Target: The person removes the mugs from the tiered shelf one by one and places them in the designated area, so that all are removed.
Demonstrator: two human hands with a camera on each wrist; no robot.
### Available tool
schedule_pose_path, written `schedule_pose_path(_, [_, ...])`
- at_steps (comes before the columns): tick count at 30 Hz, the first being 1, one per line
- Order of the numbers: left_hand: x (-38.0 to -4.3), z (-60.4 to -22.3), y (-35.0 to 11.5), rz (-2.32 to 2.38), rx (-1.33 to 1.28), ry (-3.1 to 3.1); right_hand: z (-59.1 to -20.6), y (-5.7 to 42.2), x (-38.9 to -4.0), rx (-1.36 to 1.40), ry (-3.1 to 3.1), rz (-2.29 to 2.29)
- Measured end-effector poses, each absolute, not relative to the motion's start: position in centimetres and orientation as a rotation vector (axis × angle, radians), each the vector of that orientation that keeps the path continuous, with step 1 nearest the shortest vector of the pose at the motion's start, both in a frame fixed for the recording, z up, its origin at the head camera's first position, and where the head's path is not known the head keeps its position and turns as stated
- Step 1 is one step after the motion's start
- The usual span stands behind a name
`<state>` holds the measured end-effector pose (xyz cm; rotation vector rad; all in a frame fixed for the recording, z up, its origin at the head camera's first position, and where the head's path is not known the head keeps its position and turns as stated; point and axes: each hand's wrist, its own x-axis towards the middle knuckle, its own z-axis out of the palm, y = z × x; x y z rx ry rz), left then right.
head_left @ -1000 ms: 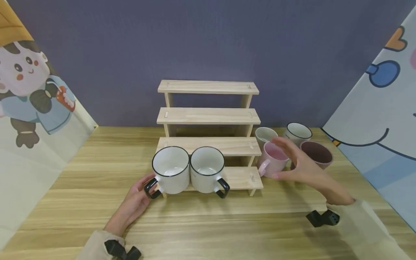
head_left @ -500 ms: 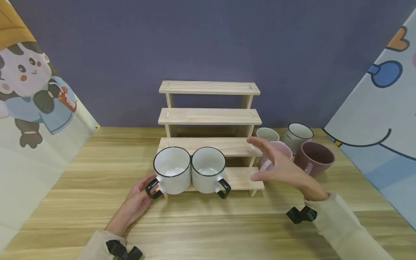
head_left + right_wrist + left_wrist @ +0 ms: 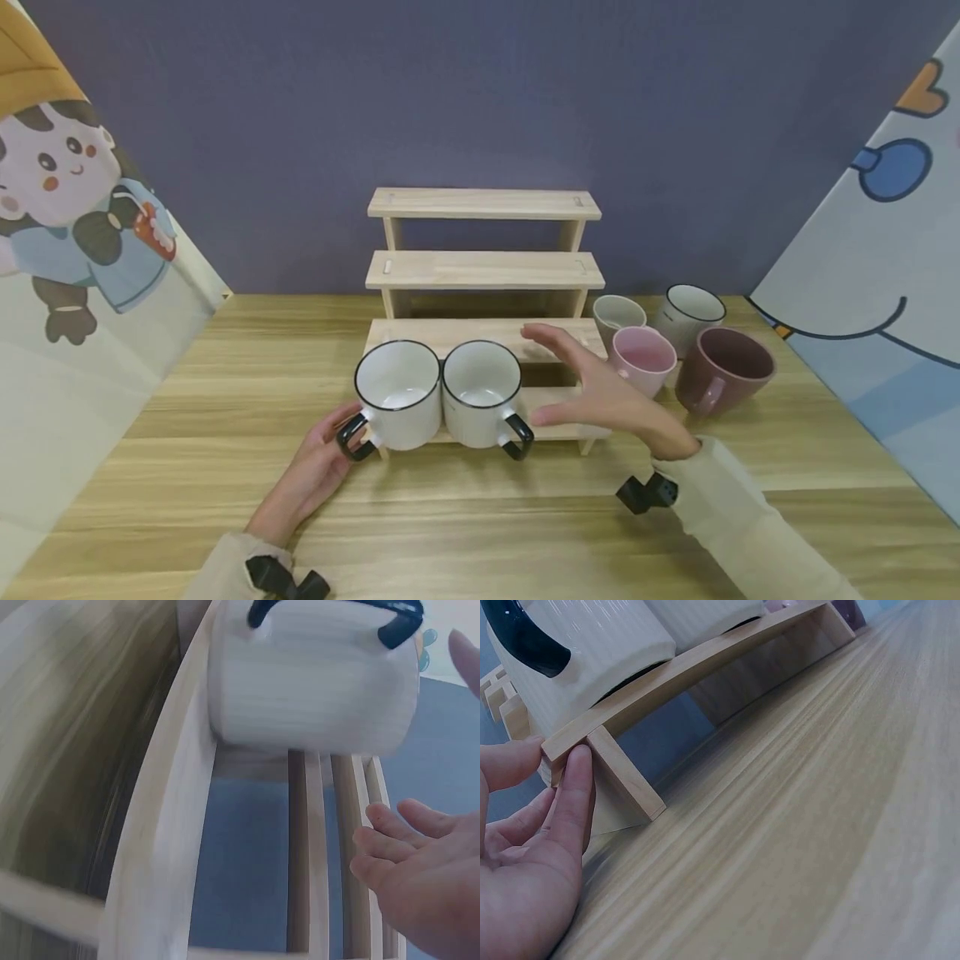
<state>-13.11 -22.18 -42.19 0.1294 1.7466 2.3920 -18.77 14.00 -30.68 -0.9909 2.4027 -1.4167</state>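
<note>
Two white enamel-look mugs with black rims and black handles, the left mug and the right mug, stand side by side on the lowest step of a tiered wooden shelf. At that step's left end my left hand holds the shelf; the left wrist view shows the thumb at the board's end and a fingertip beneath it by the leg. My right hand is beside the right mug, thumb and fingers spread apart, holding nothing. The right wrist view has its fingers extended over the steps.
Right of the shelf stand a pink mug, a mauve mug, a small white cup and a white mug with a dark rim. A dark blue wall rises behind the wooden table.
My right hand has moved left, from over the pink mug to beside the right white mug, uncovering the pink and mauve mugs. The left hand keeps its place at the shelf.
</note>
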Motion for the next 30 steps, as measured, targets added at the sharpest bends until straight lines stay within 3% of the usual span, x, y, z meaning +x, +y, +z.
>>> schedule_pose_path(18, [-13.0, -42.3, -22.1, 2.407, 0.117, 1.755, -31.7, 10.5, -19.1, -1.062, 2.239, -1.508])
schedule_pose_path(30, [-13.0, -42.3, -22.1, 2.399, 0.124, 1.752, -32.0, 8.8, -18.8, -0.907, 2.338, -1.583])
